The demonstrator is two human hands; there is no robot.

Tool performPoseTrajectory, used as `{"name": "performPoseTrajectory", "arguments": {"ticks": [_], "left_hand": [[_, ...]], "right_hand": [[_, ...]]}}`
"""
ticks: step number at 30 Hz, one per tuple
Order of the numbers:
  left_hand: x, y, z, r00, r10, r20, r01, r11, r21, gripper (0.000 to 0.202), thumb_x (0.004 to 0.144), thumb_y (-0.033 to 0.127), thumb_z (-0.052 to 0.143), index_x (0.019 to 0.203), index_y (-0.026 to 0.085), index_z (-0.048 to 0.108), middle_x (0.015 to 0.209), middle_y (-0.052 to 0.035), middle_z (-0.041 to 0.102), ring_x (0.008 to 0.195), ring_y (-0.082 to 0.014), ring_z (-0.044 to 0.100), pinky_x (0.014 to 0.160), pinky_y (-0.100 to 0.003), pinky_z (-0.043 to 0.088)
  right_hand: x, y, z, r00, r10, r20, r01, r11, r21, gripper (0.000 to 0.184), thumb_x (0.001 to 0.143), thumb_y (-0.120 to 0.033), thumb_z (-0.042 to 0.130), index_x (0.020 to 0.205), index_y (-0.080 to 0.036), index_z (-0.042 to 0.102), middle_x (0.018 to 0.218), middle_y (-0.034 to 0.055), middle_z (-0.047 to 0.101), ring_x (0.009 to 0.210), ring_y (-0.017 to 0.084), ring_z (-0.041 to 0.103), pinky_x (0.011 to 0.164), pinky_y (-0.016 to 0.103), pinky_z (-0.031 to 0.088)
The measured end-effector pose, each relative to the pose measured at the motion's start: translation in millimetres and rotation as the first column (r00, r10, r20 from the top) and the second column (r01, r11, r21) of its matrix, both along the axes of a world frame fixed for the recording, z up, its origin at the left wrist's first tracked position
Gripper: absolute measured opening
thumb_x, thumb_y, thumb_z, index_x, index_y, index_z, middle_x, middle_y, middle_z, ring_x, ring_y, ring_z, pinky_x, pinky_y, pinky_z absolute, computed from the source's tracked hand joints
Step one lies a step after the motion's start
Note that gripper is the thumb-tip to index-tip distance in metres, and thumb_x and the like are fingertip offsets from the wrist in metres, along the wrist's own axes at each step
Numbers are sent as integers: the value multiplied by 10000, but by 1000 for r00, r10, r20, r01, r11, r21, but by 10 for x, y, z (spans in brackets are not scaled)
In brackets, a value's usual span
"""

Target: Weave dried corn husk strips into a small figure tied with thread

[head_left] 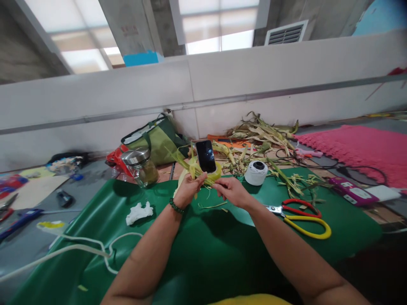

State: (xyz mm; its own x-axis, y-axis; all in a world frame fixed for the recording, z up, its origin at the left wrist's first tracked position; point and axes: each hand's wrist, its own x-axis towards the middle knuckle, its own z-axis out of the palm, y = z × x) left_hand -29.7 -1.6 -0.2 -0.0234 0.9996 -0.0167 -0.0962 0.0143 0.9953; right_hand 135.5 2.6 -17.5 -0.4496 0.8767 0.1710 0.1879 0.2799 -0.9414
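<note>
Pale yellow-green leaf strips, dark green bead bracelet, green mat, red and yellow-handled scissors at three o'clock, white thread spool, pink knitted cloth, black phone, white crumpled tissue.

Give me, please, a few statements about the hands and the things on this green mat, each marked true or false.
1. Both hands, the left hand and the right hand, hold the bundle of green leaf strips. True.
2. The scissors lie shut in the right hand. False: they lie on the green mat, apart from that hand.
3. The phone stands propped beyond the hands. True.
4. The spool of white thread sits left of the glass jar. False: it sits to the right, past the phone.
5. A bead bracelet is on the left wrist. True.
</note>
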Motion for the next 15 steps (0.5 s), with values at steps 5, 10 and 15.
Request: {"name": "performPoseTrajectory", "arguments": {"ticks": [5,10,15], "left_hand": [[-80,7,119,952,10,307,-3,1000,-22,449,646,517,748,821,114,653,484,92,343,363,0,188,349,-160,101],[-68,-37,140,931,-115,346,136,990,-37,455,554,371,849,879,103,675,463,120,267,368,6,187,345,-129,104],[-122,22,143,902,170,397,-200,979,35,323,627,375,799,746,138,615,446,129,253,345,3,162,339,-137,101]], "right_hand": [[34,-5,-29,996,-74,-40,73,997,-29,339,781,-411,577,551,-166,533,484,-26,514,377,60,421,387,193,325],[13,-10,-45,997,-30,-73,21,992,-127,324,740,-466,573,682,-150,617,492,-32,515,372,66,409,386,200,308],[185,12,59,993,-100,59,99,995,33,309,771,-402,494,635,-148,606,471,-43,438,412,73,364,429,217,282]]}}
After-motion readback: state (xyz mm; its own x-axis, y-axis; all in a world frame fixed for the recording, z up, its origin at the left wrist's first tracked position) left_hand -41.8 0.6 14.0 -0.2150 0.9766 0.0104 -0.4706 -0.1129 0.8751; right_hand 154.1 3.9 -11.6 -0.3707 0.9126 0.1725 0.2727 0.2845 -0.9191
